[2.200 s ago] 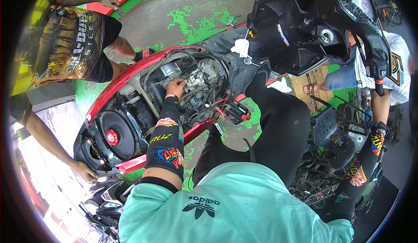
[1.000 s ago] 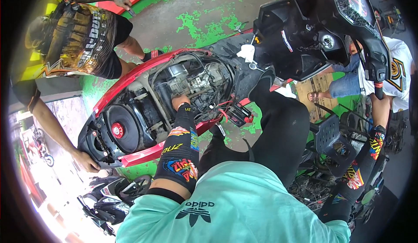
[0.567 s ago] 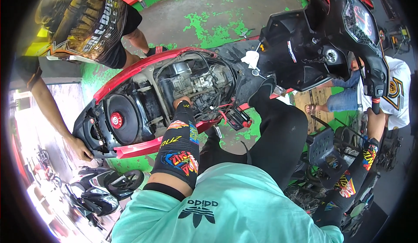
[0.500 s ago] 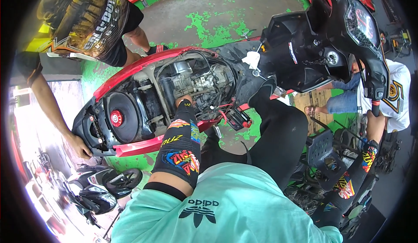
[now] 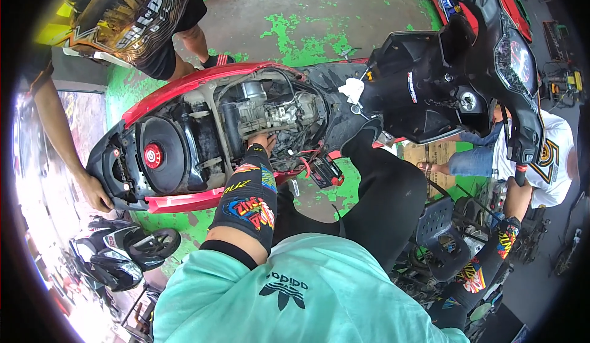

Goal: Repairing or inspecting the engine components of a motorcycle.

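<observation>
Best move your left hand (image 5: 264, 141) gently by the engine (image 5: 284, 116), though I can't tell what it grips.

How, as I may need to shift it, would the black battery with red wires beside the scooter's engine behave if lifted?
The black battery would probably feel heavy for its size, looking like a solid block. Its flat-sided shape suggests it would slide rather than roll. The thin, curving red wires look flexible and may snag.

Teal shirt (image 5: 356, 281) with lettering (image 5: 287, 279) (black), lettered sleeve (image 5: 247, 205)
</observation>
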Demonstrator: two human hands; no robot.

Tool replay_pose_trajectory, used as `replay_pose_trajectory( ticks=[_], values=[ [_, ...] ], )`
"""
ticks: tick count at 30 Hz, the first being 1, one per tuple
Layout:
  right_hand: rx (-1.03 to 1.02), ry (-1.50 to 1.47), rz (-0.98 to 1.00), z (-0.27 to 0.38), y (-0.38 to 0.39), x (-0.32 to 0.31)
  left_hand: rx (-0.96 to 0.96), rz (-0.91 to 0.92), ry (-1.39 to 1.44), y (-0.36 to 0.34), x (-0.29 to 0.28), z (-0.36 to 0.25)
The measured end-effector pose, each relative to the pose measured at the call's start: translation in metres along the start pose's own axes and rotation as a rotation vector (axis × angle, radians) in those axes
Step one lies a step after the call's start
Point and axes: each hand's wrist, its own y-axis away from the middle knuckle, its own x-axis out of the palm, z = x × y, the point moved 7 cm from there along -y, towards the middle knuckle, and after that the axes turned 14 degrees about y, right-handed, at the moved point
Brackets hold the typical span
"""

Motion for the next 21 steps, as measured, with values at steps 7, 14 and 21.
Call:
replay_pose_trajectory(
  ticks=[7,14,21],
  values=[
    [0.028,-0.015,0.009,-0.005,0.000,0.003,0.071,-0.152,-0.231,-0.007,-0.006,-0.004],
    [-0.047,-0.056,-0.045,-0.001,0.001,0.003,0.010,-0.092,-0.171,-0.019,-0.012,0.001],
    [0.016,-0.090,0.054,0.007,0.006,0.000,0.019,-0.060,-0.223,0.010,0.006,-0.002]
  ],
)
